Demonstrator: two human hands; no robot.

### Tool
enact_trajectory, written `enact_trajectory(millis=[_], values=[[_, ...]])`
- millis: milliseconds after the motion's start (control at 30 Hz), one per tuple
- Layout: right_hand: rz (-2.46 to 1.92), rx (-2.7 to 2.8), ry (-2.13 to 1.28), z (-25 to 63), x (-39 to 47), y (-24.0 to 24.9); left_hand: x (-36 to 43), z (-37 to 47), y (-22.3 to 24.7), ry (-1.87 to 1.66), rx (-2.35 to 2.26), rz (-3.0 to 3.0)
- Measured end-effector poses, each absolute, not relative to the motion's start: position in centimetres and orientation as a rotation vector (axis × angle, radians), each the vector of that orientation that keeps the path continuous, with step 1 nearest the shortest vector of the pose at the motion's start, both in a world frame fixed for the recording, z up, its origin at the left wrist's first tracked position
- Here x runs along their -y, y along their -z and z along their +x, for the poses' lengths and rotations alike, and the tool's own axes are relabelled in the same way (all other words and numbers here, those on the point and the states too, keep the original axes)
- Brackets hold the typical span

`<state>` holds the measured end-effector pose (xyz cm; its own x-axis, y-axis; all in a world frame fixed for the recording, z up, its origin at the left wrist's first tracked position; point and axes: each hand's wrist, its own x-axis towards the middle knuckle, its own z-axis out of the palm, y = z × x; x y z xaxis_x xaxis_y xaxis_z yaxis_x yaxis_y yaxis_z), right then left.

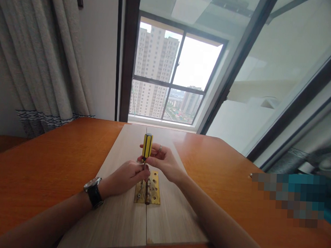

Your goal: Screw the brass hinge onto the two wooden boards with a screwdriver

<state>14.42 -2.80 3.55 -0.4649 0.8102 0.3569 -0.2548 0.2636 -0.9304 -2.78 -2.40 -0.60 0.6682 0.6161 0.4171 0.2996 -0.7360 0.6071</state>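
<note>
A brass hinge [155, 189] lies open across the seam between two pale wood boards [117, 217]. A screwdriver [147, 147] with a yellow and black handle stands upright over the hinge's left leaf. My right hand [164, 160] has its fingers around the lower part of that handle. Below it, my left hand [130, 176] pinches at the metal shaft, just above the hinge; its fingertips cover the screwdriver's tip and the hinge's upper left part. A screw head [139, 196] shows at the lower left of the hinge. Holes are visible in the right leaf.
The boards rest on an orange-brown wooden table [56, 166]. A grey curtain [45, 56] hangs at the left, and a window [179, 69] is beyond the table's far edge. A blurred, pixelated patch [296, 195] covers something at the right edge.
</note>
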Motion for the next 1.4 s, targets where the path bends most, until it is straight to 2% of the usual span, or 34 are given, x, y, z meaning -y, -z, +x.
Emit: enact_trajectory(millis=[267,533,833,1067,1400], values=[[-0.505,1.655,-1.373,14.8,2.7,-3.3,2.8,-2.9,-0.2,-0.882,-0.65,2.333],[-0.64,1.608,-1.201,14.5,2.6,-3.1,2.6,-2.8,0.2,-0.87,-0.641,2.33],[-0.53,1.521,-1.302,14.5,2.7,-3.5,2.5,-3.3,-0.6,-0.918,-0.6,2.351],[-0.523,1.542,-1.235,14.8,2.5,-3.3,2.3,-3.4,-0.3,-0.626,-0.641,2.656],[-0.551,1.524,-1.186,15.1,2.1,-2.9,2.3,-3.2,-0.3,-0.565,-0.617,2.729]])
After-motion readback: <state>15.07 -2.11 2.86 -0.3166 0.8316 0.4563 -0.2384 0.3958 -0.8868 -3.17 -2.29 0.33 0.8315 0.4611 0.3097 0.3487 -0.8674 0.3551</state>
